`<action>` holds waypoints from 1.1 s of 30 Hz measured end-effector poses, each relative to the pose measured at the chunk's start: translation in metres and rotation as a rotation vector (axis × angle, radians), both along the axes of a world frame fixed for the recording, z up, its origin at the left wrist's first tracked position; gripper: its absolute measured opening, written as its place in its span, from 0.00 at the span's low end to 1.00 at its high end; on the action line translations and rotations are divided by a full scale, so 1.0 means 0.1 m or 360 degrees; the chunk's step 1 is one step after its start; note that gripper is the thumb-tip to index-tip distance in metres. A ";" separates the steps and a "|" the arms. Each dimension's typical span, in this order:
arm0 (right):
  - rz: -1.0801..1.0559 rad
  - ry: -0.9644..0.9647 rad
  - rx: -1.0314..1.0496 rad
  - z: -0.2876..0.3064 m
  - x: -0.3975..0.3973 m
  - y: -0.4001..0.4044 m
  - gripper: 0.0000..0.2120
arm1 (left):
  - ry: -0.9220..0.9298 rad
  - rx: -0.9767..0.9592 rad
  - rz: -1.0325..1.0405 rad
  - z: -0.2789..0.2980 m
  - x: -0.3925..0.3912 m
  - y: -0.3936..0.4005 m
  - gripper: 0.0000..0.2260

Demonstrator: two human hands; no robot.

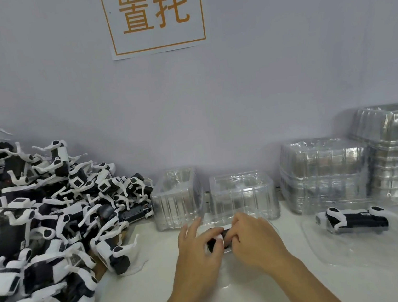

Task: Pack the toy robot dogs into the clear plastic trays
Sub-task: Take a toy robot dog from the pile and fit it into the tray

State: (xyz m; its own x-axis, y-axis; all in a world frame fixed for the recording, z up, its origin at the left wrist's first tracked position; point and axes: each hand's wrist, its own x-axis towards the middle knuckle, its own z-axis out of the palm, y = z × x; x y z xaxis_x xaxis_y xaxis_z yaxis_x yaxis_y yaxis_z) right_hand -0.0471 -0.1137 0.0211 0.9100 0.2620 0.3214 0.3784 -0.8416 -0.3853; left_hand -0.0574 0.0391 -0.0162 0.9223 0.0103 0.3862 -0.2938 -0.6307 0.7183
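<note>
Both hands, left hand (196, 246) and right hand (250, 238), clasp a toy robot dog (216, 240) over the clear tray (252, 269), right of the heaped dogs (38, 220); seating it squarely apparently comes next.

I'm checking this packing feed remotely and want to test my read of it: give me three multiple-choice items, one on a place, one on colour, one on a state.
1. Where is the pile of unpacked toy dogs?
A. At the person's left, against the wall
B. At the right, under the tray stacks
C. Inside the middle trays

2. What colours are the toy dogs?
A. Red and yellow
B. Black and white
C. All grey

3. What are the hands doing?
A. Both lie flat on the table
B. Only the right hand touches a dog
C. Both hold one dog over a clear tray

Answers:
1 A, the heap fills the left side of the table.
2 B, as the packed dog at the right shows.
3 C, the left hand and right hand meet on the held dog, above the clear tray.
</note>
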 end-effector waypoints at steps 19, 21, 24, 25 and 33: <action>-0.0197 -0.0133 0.0633 -0.01 0.12 -0.12 0.17 | 0.0027 -0.0141 0.0019 0.02 0.02 -0.03 0.17; -0.0423 -0.0276 0.0552 -0.01 0.15 -0.24 0.18 | 0.0045 -0.0142 0.0025 0.03 0.02 -0.04 0.19; -0.0521 0.0211 0.0943 -0.07 0.17 -0.40 0.22 | 0.0059 -0.0194 0.0049 0.07 -0.01 -0.05 0.19; -0.0501 0.0425 0.1099 -0.10 0.16 -0.42 0.22 | 0.0051 -0.0235 0.0080 0.07 0.00 -0.06 0.18; -0.0319 0.0437 0.1136 -0.25 0.19 -0.43 0.16 | 0.0374 -0.0962 0.0345 0.04 0.03 -0.03 0.14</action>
State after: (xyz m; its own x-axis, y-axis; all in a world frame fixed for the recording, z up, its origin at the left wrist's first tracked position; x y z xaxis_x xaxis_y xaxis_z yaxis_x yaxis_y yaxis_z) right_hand -0.0278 -0.1563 -0.0042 0.9891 -0.1002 0.1075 0.0592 -0.3977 -0.9156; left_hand -0.0541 0.0365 -0.0119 0.9337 0.3552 0.0443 0.0006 -0.1254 0.9921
